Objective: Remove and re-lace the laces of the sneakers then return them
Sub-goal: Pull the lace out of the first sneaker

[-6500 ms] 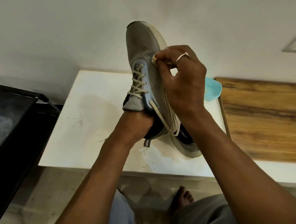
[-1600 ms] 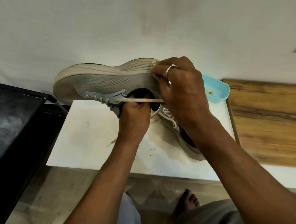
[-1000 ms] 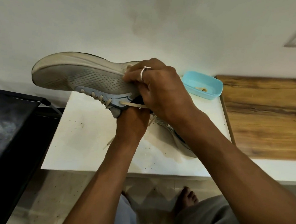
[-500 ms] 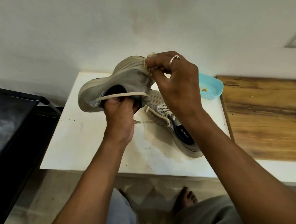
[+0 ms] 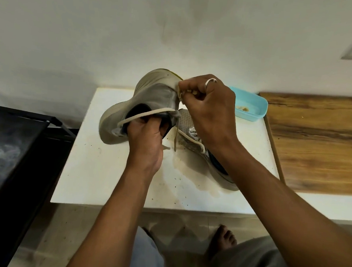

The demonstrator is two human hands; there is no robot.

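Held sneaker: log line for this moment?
left hand: grips sneaker collar | right hand: pinches lace end | second sneaker: on table

Both bare forearms reach forward from the bottom of the view, converging toward the middle. The left hand point(image 5: 144, 143) is raised with its back toward the camera, wrist straight, fingers point(image 5: 138, 124) curled away and tucked out of sight past the knuckles, closed in a firm hold. The right forearm sweeps in diagonally from the lower right, crossing higher than the left. The right hand point(image 5: 207, 106) sits above and just right of the left, wrist bent, knuckles up. Its fingertips point(image 5: 183, 87) are pinched tight together at the far left of the fist. A silver ring point(image 5: 210, 82) shows on one finger. The two hands are close, not touching.
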